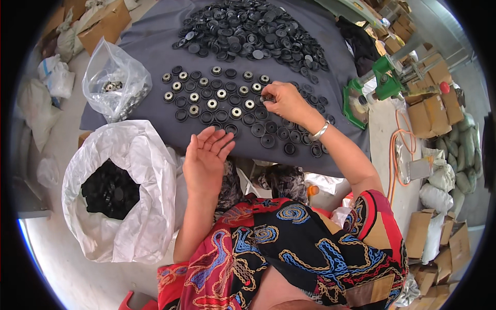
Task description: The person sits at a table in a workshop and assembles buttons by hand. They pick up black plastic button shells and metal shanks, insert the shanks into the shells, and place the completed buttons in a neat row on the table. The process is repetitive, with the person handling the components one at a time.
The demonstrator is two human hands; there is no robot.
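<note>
My right hand (290,105), wearing a silver bangle, is over the right part of the laid-out parts. Its thumb and fingers pinch a small dark round part (267,97), mostly covered by the fingertips. My left hand (205,160) is held at the table's near edge, palm turned inward, fingers apart and nothing in it. Between and beyond the hands lie rows of black plastic rings (231,129). Several of them have a shiny metal bearing (236,112) seated inside. To the right, near my right wrist, are black round caps (267,140) without visible bearings.
A large heap of black caps (248,31) covers the table's far side. At left stand a clear plastic bag (116,85) of metal bearings and a white sack (139,170) of black parts. A green hand press (385,77) stands at the right edge, with cardboard boxes (436,116) beyond.
</note>
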